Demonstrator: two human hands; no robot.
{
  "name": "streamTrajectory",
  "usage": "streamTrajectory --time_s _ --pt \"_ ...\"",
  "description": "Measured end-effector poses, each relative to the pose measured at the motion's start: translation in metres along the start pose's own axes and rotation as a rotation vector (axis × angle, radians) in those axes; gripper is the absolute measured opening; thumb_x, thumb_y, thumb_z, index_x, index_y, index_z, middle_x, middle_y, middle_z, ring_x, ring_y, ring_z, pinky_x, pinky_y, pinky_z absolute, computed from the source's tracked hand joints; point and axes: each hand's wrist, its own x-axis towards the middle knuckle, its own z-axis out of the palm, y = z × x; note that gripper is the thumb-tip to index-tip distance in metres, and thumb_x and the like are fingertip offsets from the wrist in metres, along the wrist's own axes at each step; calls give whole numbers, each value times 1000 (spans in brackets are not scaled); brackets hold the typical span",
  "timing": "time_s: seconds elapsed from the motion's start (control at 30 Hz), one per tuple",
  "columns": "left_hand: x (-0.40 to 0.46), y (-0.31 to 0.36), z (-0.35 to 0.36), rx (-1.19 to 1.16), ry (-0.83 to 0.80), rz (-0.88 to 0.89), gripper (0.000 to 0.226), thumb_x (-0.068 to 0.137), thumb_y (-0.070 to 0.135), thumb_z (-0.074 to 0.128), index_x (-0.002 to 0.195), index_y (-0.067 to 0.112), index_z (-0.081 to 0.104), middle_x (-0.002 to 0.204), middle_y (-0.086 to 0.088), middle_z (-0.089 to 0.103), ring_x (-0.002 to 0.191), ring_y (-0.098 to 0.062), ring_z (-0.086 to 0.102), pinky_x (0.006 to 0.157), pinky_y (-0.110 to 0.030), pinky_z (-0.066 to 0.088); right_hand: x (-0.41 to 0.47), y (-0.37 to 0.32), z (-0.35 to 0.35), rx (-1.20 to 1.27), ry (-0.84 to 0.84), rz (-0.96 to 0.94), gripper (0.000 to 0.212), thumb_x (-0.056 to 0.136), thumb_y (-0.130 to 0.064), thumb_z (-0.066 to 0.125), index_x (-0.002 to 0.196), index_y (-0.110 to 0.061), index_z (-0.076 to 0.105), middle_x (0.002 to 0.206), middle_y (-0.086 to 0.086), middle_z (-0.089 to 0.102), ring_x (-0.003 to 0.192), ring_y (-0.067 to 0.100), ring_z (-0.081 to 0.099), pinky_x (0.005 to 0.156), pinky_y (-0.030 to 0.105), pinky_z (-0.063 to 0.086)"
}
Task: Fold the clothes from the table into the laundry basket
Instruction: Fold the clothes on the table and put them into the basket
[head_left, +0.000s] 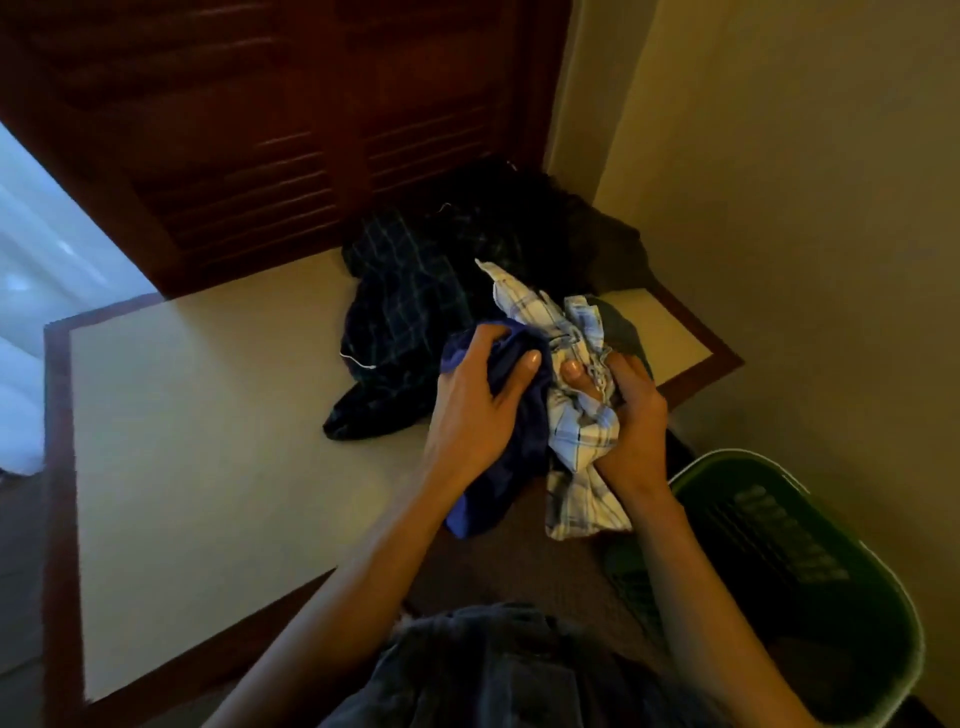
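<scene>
Over the table (208, 415) edge, my left hand (478, 410) bunches blue cloth (498, 499) and my right hand (631, 415) grips a plaid shirt (576, 436). Nothing looks folded, a dark pile (415, 291) waits, and I see no clothes in the laundry basket (810, 561).

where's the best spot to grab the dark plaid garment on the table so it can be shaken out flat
Take the dark plaid garment by its near-left end, which trails onto bare table, coming from the left. That end lies free, while the far-right part is bunched against the dark clothes pile. Both hands are busy: the left hand holds the blue garment, the right hand the light plaid shirt.
</scene>
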Motion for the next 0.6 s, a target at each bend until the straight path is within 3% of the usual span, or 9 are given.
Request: streamTrajectory --time_s 0.07,0.2,0.3,0.4,0.47,0.6 --pt "-11 14 39 10 -73 1 31 99 47 53 125 31 49 89 15 63 75 5 60 58 -13 42 -16 20 -39 16 54 56 15 98 -32 63 100 -18 68 94 9 60 92 20 62 76 42 50" --pt "-29 32 117 28 -201 8 31 100 48 51 125 30 49 98 14 64 84 1 61 67 -20 48 -51 66 -117 -6 141 206 19 98 -36 63 105 -21 70 100 9 62 96 22 63 82 44 51" --pt "-38 47 168 30 -311 37 32 101 47 49 127 28 48 102 10 64 88 -1 59 72 -27 46 -72 91 -181 -85 281 288 13 95 -44 62 96 -34 70 93 7 61 86 18 61 75 41 49" --pt "-41 60 205 23 -378 88 29 101 49 49 123 30 49 104 10 63 93 -4 61 75 -29 46 -87 116 -241 -120 412 376 13 91 -50 65 100 -41 70 100 4 64 92 19 64 83 47 53" --pt "-40 70 224 -11 -415 123 26 100 50 49 119 32 51 99 9 65 90 -11 66 71 -36 53 -96 132 -277 -165 465 401 16 92 -41 69 108 -38 70 105 6 66 98 22 66 85 52 54" --pt "-30 90 263 -85 -435 174 35 99 51 50 122 26 54 109 6 67 101 -11 65 79 -33 55 -110 162 -320 -216 614 426 13 93 -29 71 104 -24 69 104 10 65 98 21 64 85 48 54"
